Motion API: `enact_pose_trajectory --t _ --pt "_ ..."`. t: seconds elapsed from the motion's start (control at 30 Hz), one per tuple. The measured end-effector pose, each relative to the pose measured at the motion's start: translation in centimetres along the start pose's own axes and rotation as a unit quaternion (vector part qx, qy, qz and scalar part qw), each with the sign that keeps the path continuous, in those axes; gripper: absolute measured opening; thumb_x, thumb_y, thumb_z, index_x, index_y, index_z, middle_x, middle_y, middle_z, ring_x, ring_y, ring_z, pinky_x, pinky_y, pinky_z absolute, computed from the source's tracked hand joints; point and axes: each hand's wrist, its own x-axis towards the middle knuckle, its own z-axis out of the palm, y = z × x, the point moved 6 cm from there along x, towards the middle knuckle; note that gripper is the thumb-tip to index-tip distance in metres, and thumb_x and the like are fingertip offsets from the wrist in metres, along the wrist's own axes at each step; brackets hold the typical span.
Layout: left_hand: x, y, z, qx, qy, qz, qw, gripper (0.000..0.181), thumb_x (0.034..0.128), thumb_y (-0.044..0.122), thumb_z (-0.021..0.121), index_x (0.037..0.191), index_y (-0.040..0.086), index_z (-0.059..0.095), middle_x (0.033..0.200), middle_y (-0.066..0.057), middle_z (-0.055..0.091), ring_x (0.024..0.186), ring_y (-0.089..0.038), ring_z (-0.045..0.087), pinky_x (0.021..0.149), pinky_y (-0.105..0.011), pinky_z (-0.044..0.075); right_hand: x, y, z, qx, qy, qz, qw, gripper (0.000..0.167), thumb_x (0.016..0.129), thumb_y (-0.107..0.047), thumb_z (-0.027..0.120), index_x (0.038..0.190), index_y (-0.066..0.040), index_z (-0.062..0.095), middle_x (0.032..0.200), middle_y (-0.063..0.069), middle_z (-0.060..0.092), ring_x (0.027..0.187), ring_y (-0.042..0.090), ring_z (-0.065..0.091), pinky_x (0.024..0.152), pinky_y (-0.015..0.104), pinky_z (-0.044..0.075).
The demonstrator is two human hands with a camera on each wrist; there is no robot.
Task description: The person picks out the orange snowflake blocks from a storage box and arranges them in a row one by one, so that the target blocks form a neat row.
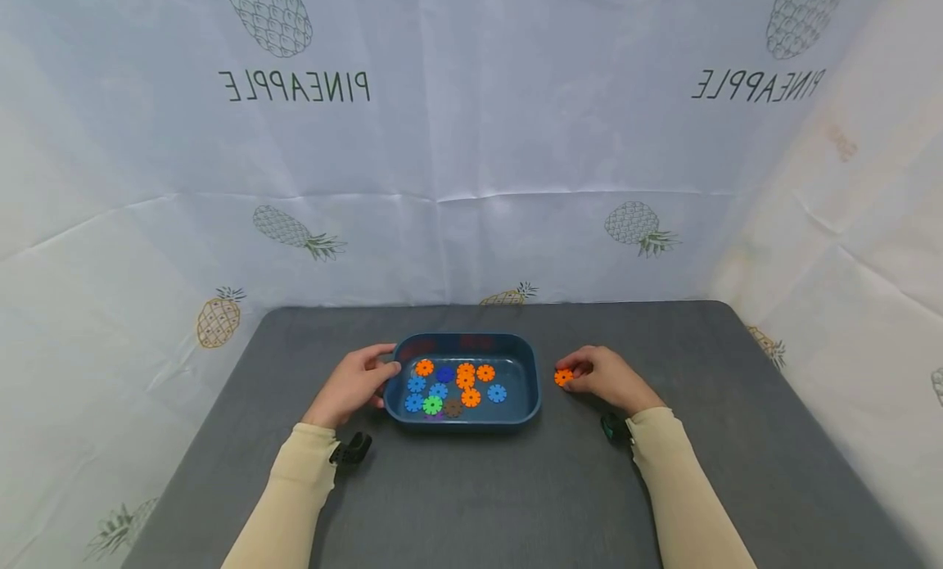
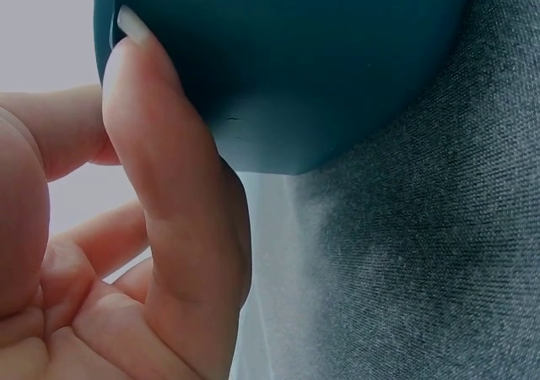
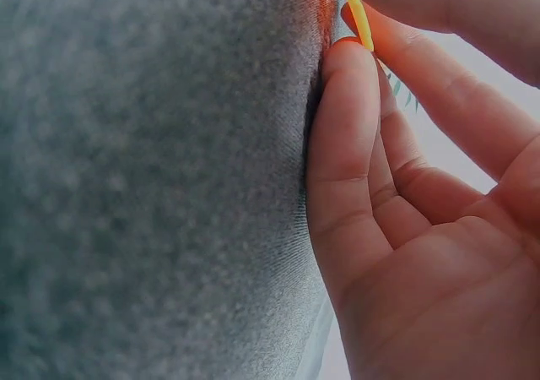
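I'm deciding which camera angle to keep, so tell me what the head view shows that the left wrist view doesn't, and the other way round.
Only the head view shows the right hand pinching an orange disc, the coloured notched discs inside the dark blue tray, and the printed pineapples.

Only the left wrist view shows the palm side of the left hand and the fine weave of the grey tabletop.

Both share the left hand holding the tray's end, and the tabletop.

At twelve o'clock, the edge of a dark teal tray (image 2: 295, 76) is held between the thumb and fingers of the left hand (image 2: 173, 228), placed at eight o'clock; at four o'clock, the grey tabletop (image 2: 422, 228) is seen.
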Motion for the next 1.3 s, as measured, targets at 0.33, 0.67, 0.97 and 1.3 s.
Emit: enact_pose_trajectory --t 0.33,0.67,0.97,1.3 --pt "-0.1 -0.1 -0.1 0.006 -0.002 -0.002 1.0000 0.057 0.1077 0.027 0.067 0.160 0.009 0.052 0.089 -0.011 0.059 0.065 -0.022 0.060 0.066 -0.040 0.064 0.1 0.0 0.1 -0.006 0.000 0.003 1.0000 0.035 0.093 -0.012 0.082 0.128 -0.011 0.079 0.117 0.007 0.070 0.098 0.020 0.062 0.086 0.035 0.056" --pt "-0.2 0.0 -0.3 0.006 0.005 -0.001 1.0000 0.057 0.1076 0.029 0.067 0.160 0.011 0.053 0.086 -0.009 0.056 0.062 -0.023 0.060 0.066 -0.041 0.065 -0.2 -1.0 -1.0 -0.036 0.017 -0.001 0.9992 0.033 0.098 -0.016 0.078 0.130 -0.010 0.077 0.120 0.011 0.071 0.102 0.022 0.066 0.088 0.041 0.059" --pt "-0.1 -0.1 -0.2 -0.005 0.005 0.001 1.0000 0.056 0.1075 0.028 0.067 0.159 0.011 0.054 0.089 -0.011 0.058 0.066 -0.022 0.059 0.065 -0.040 0.064 1.1 -7.8 -2.2 -0.083 -0.002 -0.053 0.9951 0.035 0.102 -0.018 0.075 0.135 -0.009 0.074 0.124 0.009 0.074 0.110 0.025 0.070 0.096 0.048 0.062" --pt "0.0 -0.2 0.1 -0.014 -0.006 0.006 0.9999 0.055 0.1078 0.026 0.066 0.159 0.010 0.053 0.084 -0.010 0.061 0.066 -0.020 0.059 0.064 -0.041 0.065 4.5 -16.0 1.9 -0.171 -0.124 -0.109 0.9714 0.036 0.102 -0.010 0.074 0.137 -0.004 0.072 0.130 0.015 0.075 0.112 0.024 0.071 0.100 0.043 0.062"
